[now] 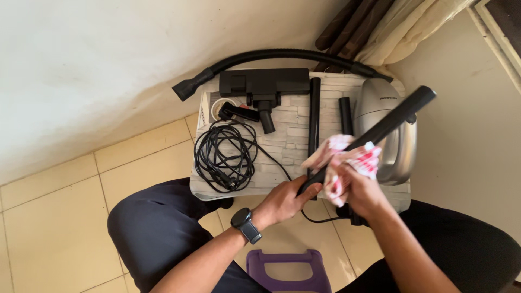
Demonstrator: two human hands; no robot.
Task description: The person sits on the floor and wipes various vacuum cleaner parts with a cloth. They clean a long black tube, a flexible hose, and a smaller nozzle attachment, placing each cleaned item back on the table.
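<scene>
Two hands are working over a small low desk (347,81) topped with a white stone-pattern covering, standing on a beige tiled floor (49,217) against a white wall. Largest on it, a long black corrugated vacuum hose (282,54) is arching along the far edge, its cuff end hanging off the left corner. A silver canister vacuum body (391,135) is lying at the right end. A black rectangular floor-brush head (264,84) is sitting at the far middle, neck pointing toward the person. A coiled black power cord (225,154) is lying at the left, partly over the edge. A straight black plastic tube (314,108) is lying upright in the middle, a shorter black tube (345,114) just beside it to the right. A small black crevice nozzle (239,113) is resting near the brush head.

The long black rigid wand tube (391,122) is being held tilted above the desk, upper end over the vacuum body. The left hand (285,201), wearing a black wristwatch (245,224), is gripping the wand's lower end, fingers clenched around it. The right hand (358,187) is pressing a red-and-white patterned cloth (347,157) around the wand's middle, fingers closed on the cloth. A purple plastic stool (287,266) is showing between the knees.
</scene>
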